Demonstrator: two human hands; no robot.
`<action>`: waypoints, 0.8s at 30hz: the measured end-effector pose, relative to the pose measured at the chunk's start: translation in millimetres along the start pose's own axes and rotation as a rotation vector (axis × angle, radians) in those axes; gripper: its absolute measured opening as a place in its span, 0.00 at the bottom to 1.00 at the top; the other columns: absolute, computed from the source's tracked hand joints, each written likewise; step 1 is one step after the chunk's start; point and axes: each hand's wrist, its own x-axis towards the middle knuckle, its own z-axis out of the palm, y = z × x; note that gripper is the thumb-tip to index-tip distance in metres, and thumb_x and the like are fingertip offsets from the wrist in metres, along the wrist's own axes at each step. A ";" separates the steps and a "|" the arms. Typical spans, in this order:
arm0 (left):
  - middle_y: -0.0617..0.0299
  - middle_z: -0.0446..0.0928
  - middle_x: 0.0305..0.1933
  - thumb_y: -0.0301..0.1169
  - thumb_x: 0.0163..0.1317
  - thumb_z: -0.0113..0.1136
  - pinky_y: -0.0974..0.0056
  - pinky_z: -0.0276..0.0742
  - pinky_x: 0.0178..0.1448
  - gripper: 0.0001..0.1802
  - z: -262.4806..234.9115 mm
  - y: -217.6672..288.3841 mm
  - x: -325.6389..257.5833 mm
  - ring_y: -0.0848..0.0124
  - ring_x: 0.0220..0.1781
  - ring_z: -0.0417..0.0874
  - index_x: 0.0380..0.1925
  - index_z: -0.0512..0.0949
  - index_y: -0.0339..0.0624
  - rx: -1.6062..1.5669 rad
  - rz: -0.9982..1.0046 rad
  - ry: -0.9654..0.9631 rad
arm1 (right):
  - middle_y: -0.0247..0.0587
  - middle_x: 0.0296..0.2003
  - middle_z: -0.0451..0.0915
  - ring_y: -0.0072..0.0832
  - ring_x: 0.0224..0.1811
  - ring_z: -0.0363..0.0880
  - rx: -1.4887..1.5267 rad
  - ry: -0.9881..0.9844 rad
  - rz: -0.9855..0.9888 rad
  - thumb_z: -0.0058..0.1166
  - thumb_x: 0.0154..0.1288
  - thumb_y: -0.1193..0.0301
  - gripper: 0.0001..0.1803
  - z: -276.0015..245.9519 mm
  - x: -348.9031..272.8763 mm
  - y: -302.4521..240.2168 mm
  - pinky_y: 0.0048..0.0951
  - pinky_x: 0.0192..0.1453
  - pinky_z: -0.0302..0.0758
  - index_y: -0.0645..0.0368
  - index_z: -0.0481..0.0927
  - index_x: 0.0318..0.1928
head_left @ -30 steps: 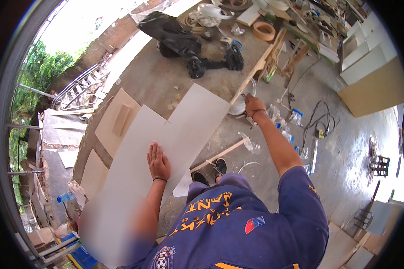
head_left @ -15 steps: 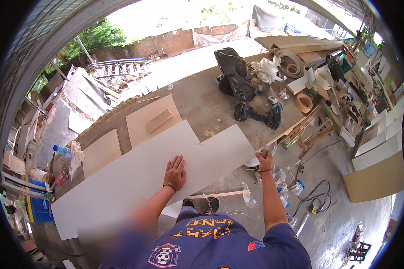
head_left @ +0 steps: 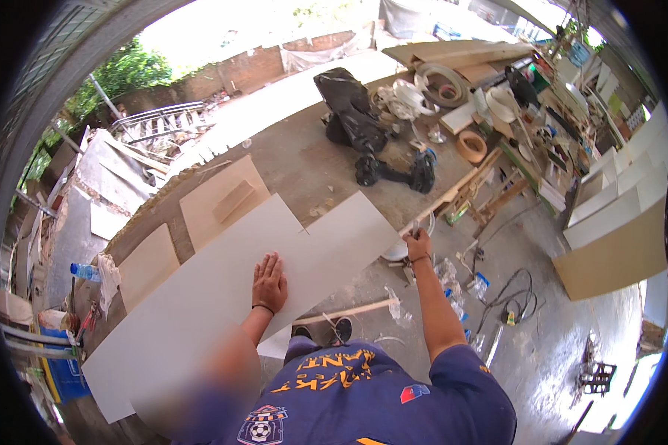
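A large white board [head_left: 193,311] with a stepped notch in its far edge lies across the work surface in front of me. My left hand [head_left: 270,283] rests flat on it, fingers stretched out, below a short dark mark near the notch's inner corner. At the board's narrow right end, my right hand [head_left: 418,246] is closed around a small greyish thing that pokes out above the fingers; its kind is too small to tell. Beyond the board, a small wood block [head_left: 234,202] sits on a light brown panel [head_left: 214,176], and another brown panel [head_left: 150,263] lies to the left.
A black plastic bag [head_left: 351,111] and a black power tool [head_left: 395,173] stand farther back. Tape rolls [head_left: 470,147], edging coils and offcuts crowd the right. A dark cable [head_left: 523,295] lies on the floor [head_left: 549,348]; a blue container [head_left: 64,373] stands at left.
The whole view has shifted, so the scene sits farther left and the right side a little higher. Both hands keep about the same places on and beside the white board.
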 end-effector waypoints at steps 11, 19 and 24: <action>0.55 0.61 0.68 0.32 0.63 0.45 0.49 0.48 0.73 0.23 -1.3 -5.5 -2.6 0.57 0.72 0.57 0.59 0.68 0.39 0.033 0.008 0.014 | 0.36 0.26 0.79 0.24 0.23 0.76 0.153 0.061 0.232 0.51 0.58 0.75 0.10 -44.2 -60.7 4.6 0.26 0.24 0.72 0.61 0.79 0.40; 0.56 0.57 0.71 0.34 0.61 0.46 0.46 0.44 0.73 0.26 -5.6 2.0 -6.8 0.55 0.74 0.53 0.61 0.66 0.41 0.080 0.123 -0.069 | 0.35 0.34 0.79 0.26 0.30 0.79 0.726 -0.145 0.427 0.47 0.59 0.81 0.14 -68.9 -69.7 2.0 0.26 0.34 0.80 0.60 0.76 0.46; 0.56 0.52 0.73 0.38 0.60 0.47 0.47 0.35 0.75 0.32 -6.2 44.0 -44.6 0.57 0.76 0.46 0.65 0.60 0.41 0.095 0.327 -0.294 | 0.25 0.32 0.79 0.17 0.33 0.74 0.377 -0.217 0.339 0.59 0.55 0.69 0.13 -66.7 -67.3 13.9 0.27 0.35 0.72 0.54 0.79 0.43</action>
